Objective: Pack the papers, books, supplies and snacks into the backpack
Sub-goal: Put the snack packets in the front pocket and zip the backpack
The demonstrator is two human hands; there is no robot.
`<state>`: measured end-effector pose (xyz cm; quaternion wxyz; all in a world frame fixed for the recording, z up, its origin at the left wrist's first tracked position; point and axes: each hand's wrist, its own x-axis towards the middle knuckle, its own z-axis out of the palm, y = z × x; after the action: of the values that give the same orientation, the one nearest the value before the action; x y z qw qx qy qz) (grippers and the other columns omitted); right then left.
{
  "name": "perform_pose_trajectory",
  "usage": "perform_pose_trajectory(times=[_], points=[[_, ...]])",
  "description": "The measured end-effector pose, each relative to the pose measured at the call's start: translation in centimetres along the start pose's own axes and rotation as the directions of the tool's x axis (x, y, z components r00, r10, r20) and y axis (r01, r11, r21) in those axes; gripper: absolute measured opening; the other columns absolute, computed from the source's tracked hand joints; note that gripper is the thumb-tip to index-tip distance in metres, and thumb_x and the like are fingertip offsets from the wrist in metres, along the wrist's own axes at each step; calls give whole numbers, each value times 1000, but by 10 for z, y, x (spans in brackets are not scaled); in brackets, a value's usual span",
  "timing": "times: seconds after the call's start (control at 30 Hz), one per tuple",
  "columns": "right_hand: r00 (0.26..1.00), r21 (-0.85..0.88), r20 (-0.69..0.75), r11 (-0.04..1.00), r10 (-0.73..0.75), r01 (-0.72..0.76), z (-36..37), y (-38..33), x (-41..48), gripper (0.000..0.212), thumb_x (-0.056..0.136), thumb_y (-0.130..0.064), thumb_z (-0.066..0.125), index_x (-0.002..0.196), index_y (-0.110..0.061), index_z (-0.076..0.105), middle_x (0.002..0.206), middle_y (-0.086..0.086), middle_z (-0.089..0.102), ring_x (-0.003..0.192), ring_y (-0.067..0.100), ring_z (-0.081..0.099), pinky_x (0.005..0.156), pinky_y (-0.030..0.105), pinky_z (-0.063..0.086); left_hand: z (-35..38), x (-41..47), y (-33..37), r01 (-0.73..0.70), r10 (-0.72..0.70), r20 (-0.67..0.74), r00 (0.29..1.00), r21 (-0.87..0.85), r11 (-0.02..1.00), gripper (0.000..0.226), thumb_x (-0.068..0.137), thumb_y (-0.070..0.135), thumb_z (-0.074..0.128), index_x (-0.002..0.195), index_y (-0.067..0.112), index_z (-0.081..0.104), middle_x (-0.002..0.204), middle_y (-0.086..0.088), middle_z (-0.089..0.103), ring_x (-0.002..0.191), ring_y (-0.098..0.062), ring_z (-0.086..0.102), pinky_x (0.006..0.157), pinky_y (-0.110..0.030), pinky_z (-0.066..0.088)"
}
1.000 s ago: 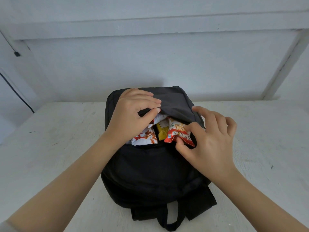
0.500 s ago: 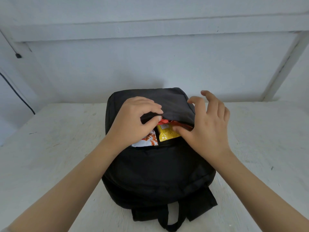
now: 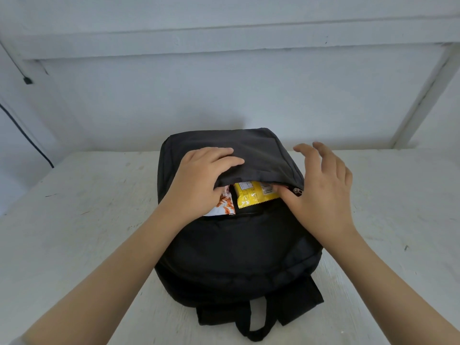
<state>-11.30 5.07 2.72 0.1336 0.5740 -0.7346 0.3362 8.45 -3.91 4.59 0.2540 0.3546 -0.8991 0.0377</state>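
On white table before pale wall, black backpack stands.

Single head-worn wide-angle view, looking forward and down, close over the black fabric backpack, white painted wooden counter, facing the pale wall behind

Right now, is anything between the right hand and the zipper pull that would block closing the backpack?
Nothing visible does: the right hand is beside the zipper pull. Along the open mouth, though, the yellow snack packet and white-orange packet stick out, and the left hand grips the flap.
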Motion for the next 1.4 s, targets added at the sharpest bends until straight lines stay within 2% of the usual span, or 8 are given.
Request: perform_pose_trajectory(times=[0.2,0.4,0.57,0.8,0.97,1.1,1.27,1.4], points=[[985,89,153,991,81,-95,-10,12,-8,64,76,-63,59,126,-25,52,139,4,46,130,26,38,106,43,26,-6,-3,2,3,18,166,986,-124,992,63,77,50,53,138,36,40,151,11,28,138,-3,15,109,-26,-2],[998,19,53,999,29,-30,-7,13,-1,55,77,-52,67,121,-20,57,131,9,54,122,30,47,103,49,30,0,4,16,-42,60,77,995,-221,974,43,91,37,37,131,29,50,140,10,43,131,2,24,111,-27,9],[998,-76,-14,995,-59,58,-5,11,-1,47,77,-46,66,113,-17,61,121,11,60,111,32,55,98,52,35,5,0,15,-6,43,118,992,-298,955,35,96,25,44,130,27,50,132,21,38,130,2,27,110,-26,14],[988,12,155,1000,15,-17,-13,27,-22,47,78,-56,53,101,-20,72,117,4,66,110,26,59,101,53,33,4,-9,11,-11,75,241,968,-256,967,37,96,35,37,133,34,37,137,25,30,133,12,12,107,-9,-5],[996,-3,83,1000,-18,18,-17,34,-36,23,76,-39,62,76,-19,74,107,5,70,99,28,64,99,58,33,9,-20,11,-65,102,256,961,-147,987,53,88,53,20,138,37,25,145,22,22,138,6,4,112,-22,-7],[998,72,57,997,-4,0,-20,34,-37,12,76,-25,75,69,-18,67,111,6,68,100,28,64,100,56,32,9,-23,14,-83,96,294,951,-56,995,69,78,67,27,140,39,14,147,21,9,138,4,-3,110,-25,-9],[990,240,137,969,25,-58,-21,34,-38,12,77,-17,73,70,-19,64,124,4,61,113,24,56,102,41,26,10,-24,14,16,19,186,982,-187,982,69,82,30,68,137,33,27,144,17,25,137,6,8,109,-9,-7],[987,249,160,968,-27,-14,-21,34,-40,11,77,-16,72,71,-20,64,128,3,59,116,23,53,103,41,24,9,-25,16,122,-102,116,988,-180,976,76,75,24,74,136,31,29,146,12,18,139,-2,5,107,-9,-10]])
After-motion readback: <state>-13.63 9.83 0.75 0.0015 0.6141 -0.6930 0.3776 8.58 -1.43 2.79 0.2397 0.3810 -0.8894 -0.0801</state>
